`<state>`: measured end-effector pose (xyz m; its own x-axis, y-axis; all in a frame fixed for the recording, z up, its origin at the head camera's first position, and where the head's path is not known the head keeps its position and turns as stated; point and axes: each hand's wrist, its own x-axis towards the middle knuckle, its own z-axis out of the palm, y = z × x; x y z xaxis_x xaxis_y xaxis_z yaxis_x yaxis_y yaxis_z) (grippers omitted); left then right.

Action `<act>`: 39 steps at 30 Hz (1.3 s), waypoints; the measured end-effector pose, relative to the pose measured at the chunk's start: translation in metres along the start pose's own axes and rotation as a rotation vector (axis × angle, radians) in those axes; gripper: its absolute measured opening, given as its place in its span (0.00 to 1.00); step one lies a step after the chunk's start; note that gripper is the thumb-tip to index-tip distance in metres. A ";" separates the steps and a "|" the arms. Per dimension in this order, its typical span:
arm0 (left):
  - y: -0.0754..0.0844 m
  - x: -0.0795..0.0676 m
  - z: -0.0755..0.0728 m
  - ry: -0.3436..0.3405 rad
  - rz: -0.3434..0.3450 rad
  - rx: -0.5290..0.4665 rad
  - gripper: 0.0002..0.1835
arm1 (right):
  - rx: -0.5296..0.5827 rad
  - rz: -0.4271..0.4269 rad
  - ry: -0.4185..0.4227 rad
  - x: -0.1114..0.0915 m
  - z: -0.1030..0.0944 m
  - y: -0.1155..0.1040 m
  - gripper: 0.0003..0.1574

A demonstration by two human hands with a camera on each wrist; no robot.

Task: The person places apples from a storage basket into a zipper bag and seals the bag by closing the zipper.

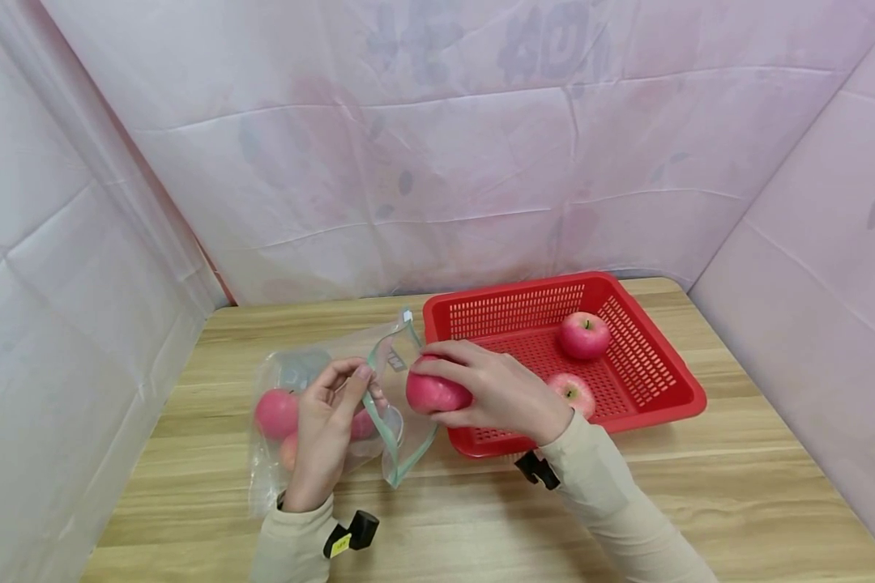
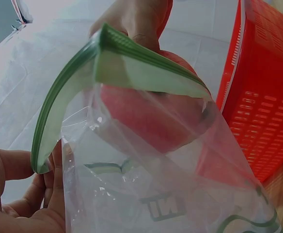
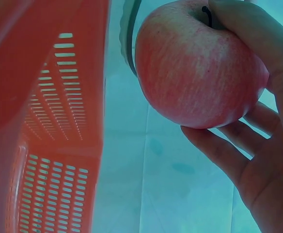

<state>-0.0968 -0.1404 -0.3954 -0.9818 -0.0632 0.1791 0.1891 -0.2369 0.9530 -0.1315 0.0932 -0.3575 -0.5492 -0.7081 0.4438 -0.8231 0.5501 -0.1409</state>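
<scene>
My right hand grips a pink-red apple at the mouth of a clear zip bag with a green seal strip. In the right wrist view, fingers and thumb wrap around this apple, its stem by the thumb. My left hand pinches the bag's green rim between thumb and fingers, and the mouth gapes toward the apple. Several apples, one of them a pink apple, lie inside the bag on the table, partly hidden by the left hand. Through the clear plastic, the left wrist view shows the held apple.
A red plastic basket with slotted walls stands on the right of the wooden table. In it sit two apples, one apple toward the back and another apple partly behind the right wrist. Fabric curtains enclose the table's back and sides.
</scene>
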 end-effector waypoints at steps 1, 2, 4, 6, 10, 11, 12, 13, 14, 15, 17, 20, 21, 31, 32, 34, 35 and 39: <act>0.000 0.000 0.000 -0.001 0.001 0.000 0.10 | 0.000 -0.003 -0.001 0.000 0.001 -0.001 0.35; 0.000 0.000 0.000 -0.001 0.002 0.000 0.10 | -0.001 -0.004 -0.004 0.001 0.001 -0.001 0.35; 0.000 0.000 0.000 -0.003 0.003 0.000 0.10 | 0.000 -0.005 -0.012 0.001 0.002 -0.002 0.35; 0.000 0.000 0.001 -0.004 0.000 -0.001 0.10 | 0.000 -0.007 -0.027 0.002 0.004 -0.004 0.36; -0.001 0.000 0.001 -0.003 -0.011 -0.008 0.10 | 0.003 -0.011 -0.057 0.003 0.008 -0.006 0.36; -0.001 0.000 0.001 -0.002 -0.012 -0.010 0.09 | 0.000 -0.013 -0.062 0.004 0.009 -0.007 0.36; -0.001 0.000 0.001 -0.001 -0.012 -0.014 0.09 | 0.000 -0.016 -0.065 0.004 0.010 -0.007 0.35; -0.001 0.000 0.001 0.000 -0.012 -0.016 0.09 | 0.000 -0.018 -0.064 0.004 0.011 -0.007 0.35; -0.001 0.000 0.001 0.000 -0.011 -0.017 0.09 | 0.002 -0.019 -0.064 0.005 0.011 -0.008 0.35; -0.001 0.000 0.001 0.001 -0.010 -0.018 0.09 | 0.003 -0.021 -0.062 0.005 0.011 -0.008 0.35; -0.001 0.000 0.001 0.001 -0.008 -0.018 0.09 | 0.007 -0.027 -0.061 0.006 0.012 -0.009 0.35; -0.001 0.000 0.001 0.001 -0.008 -0.012 0.09 | 0.010 -0.033 -0.062 0.007 0.013 -0.010 0.35; -0.001 0.000 0.001 -0.001 -0.006 -0.010 0.09 | 0.009 -0.036 -0.063 0.008 0.013 -0.010 0.35; 0.001 0.000 0.000 0.007 0.001 -0.001 0.09 | -0.010 -0.065 -0.061 0.013 0.018 -0.011 0.36; 0.001 0.000 0.000 0.010 0.000 0.000 0.09 | -0.008 -0.071 -0.054 0.014 0.019 -0.010 0.36; 0.001 0.000 0.000 0.014 0.001 -0.002 0.09 | -0.003 -0.086 -0.037 0.016 0.019 -0.010 0.36; 0.002 0.000 0.000 0.016 0.002 -0.005 0.09 | 0.000 -0.094 -0.025 0.017 0.019 -0.009 0.36; 0.002 0.000 -0.001 0.020 0.012 -0.014 0.09 | -0.008 -0.131 0.025 0.019 0.017 -0.008 0.36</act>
<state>-0.0961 -0.1414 -0.3934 -0.9788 -0.0856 0.1858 0.2016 -0.2492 0.9472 -0.1379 0.0685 -0.3630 -0.4335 -0.7627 0.4799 -0.8862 0.4573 -0.0738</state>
